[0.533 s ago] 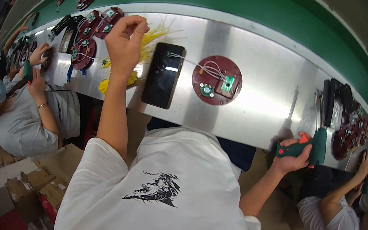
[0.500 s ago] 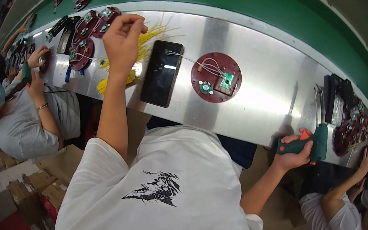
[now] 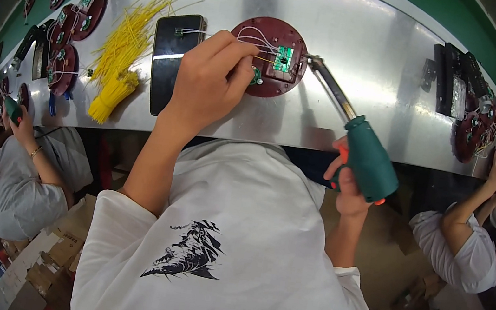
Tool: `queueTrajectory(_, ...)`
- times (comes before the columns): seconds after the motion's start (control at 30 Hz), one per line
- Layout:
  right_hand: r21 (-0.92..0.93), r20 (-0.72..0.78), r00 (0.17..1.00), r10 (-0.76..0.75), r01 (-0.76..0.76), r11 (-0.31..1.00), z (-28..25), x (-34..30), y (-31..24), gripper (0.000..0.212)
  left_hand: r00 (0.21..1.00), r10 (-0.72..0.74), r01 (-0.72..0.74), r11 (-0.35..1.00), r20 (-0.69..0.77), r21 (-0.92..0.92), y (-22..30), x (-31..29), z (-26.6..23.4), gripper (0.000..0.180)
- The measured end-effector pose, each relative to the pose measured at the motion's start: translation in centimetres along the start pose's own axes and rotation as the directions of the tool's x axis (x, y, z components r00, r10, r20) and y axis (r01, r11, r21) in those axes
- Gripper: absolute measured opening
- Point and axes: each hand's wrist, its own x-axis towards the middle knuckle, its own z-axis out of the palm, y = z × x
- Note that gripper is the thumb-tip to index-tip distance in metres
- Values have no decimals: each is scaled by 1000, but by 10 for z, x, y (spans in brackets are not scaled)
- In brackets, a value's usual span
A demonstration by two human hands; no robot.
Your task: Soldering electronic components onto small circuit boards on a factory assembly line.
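Note:
A dark red round base [image 3: 245, 26] lies on the metal bench with a green circuit board [image 3: 284, 58] and white wires on it. My left hand [image 3: 213, 76] is over its left part, thumb and forefinger pinching a thin yellow wire [image 3: 265, 60] whose end points at the board. My right hand [image 3: 351, 186] grips a dark green soldering gun [image 3: 370, 159] by its handle. The gun's metal tip reaches to the right rim of the base; whether it touches cannot be told. A black phone [image 3: 165, 72] lies left of the base, partly behind my left hand.
A bundle of yellow wires [image 3: 115, 94] lies on the bench left of the phone. More red round bases [image 3: 63, 69] stand at the left, and others [image 3: 467, 141] sit by a black stand [image 3: 450, 82] on the right. Co-workers sit on both sides.
My left hand has moved right, from above the yellow wires to the round base. The soldering gun has swung from the bench's right side towards the base, its tip pointing up-left.

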Motion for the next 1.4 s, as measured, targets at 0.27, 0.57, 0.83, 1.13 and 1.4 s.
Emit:
queueTrajectory(0.27,-208,-26,1000,-4,-1,978,15,-11,0,19,992,64,-56,996,-112,74,-5,-13,17,11)
queueTrajectory(0.57,-97,118,992,-42,54,994,19,-9,7,40,985,113,-101,991,-129,92,-13,-14,19,11)
queueTrajectory(0.83,-1,97,994,-40,40,999,23,-5,4,39,983,140,-128,987,-122,101,-15,-13,17,10)
queueTrajectory(1.13,0,115,993,-6,6,1000,19,-9,7,40,985,131,-119,987,-115,107,-13,-13,17,10)
queueTrajectory(1.4,-18,-3,1000,16,-16,1000,28,-5,-5,45,989,112,-103,990,-101,95,-13,-13,16,8)
